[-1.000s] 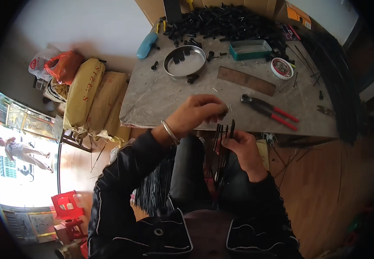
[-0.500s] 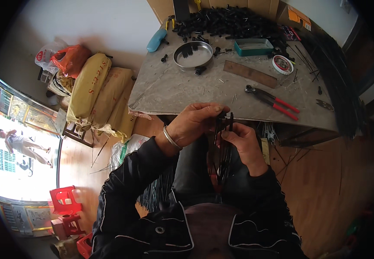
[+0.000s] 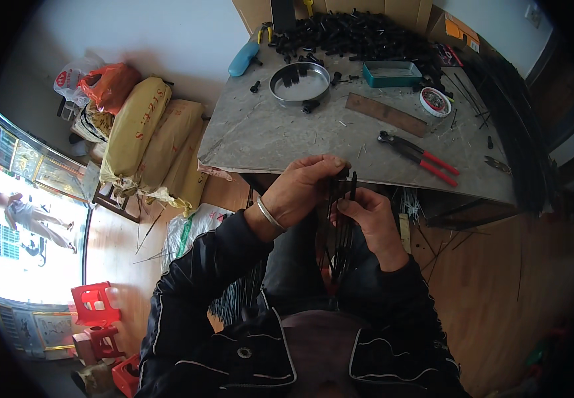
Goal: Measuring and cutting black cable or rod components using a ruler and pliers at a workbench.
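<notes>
Head view: thin black rods [image 3: 341,249], smooth, straight and slender, matt to faintly glossy, held as a loose, roughly upright bunch below the near edge of the grey table [image 3: 254,142]. One thicker dark tip stands clear of the others at the top; lower ends partly lost against dark clothing.

Right hand [image 3: 374,225]: the rods are gripped between thumb and bent fingers, just below the table's near edge. Left hand [image 3: 300,189]: closed, a small dark piece [image 3: 344,172] being pinched at the thumb tip, over the same edge; its exact shape cannot be told. A silver-coloured bangle [image 3: 270,213] is worn at the wrist.

On the table, stone-like and mottled: pincers [image 3: 438,172] with red-coated handles, towards its near right; flat brown strip [image 3: 386,113], worn, at its middle; round shiny metal dish [image 3: 310,87], towards its left; green rectangular box [image 3: 393,82] and round white tub [image 3: 435,115], towards its far right; heap of black pieces [image 3: 353,33], piled along its far side.

Left of the table: yellow woven sacks [image 3: 131,129], bulging and creased. Right of the table: long black strands [image 3: 525,132], densely massed.
</notes>
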`<action>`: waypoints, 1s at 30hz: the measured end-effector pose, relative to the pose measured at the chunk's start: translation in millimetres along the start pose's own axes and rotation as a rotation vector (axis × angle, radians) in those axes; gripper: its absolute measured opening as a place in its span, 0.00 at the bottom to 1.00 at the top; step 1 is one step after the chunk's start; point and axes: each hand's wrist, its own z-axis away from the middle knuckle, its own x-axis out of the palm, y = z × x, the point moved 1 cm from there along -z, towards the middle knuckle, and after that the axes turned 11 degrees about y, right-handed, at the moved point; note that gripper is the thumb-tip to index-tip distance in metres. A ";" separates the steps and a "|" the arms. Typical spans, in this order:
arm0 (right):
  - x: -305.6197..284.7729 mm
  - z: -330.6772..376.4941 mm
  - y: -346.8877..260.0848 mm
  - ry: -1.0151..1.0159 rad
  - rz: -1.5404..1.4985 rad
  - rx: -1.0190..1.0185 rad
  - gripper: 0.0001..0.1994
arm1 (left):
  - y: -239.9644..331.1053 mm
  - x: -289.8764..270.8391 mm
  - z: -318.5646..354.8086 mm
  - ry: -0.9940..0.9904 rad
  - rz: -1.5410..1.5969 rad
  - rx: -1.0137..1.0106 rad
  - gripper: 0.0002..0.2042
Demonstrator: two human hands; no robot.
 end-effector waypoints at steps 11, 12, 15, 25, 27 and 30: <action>3.6 1.1 1.4 -0.005 -0.029 0.019 0.06 | 0.9 -11.0 -4.1 -0.126 -0.011 -0.009 0.14; 2.7 0.0 1.9 -0.003 -0.035 0.016 0.06 | 0.0 -14.3 -6.4 -0.161 0.026 -0.001 0.15; -3.0 -1.4 4.1 -0.036 0.007 0.011 0.07 | 0.2 -8.9 -3.8 -0.100 0.007 -0.017 0.14; -1.3 -1.2 1.2 -0.034 -0.001 0.012 0.07 | 2.4 -2.7 -2.5 -0.106 -0.004 -0.053 0.14; -0.6 -1.8 1.2 -0.034 -0.002 0.014 0.07 | 2.3 -3.5 -3.0 -0.068 -0.017 -0.004 0.13; -1.9 -1.7 0.8 -0.022 -0.005 0.030 0.06 | 3.4 1.4 -1.1 -0.016 -0.020 0.020 0.11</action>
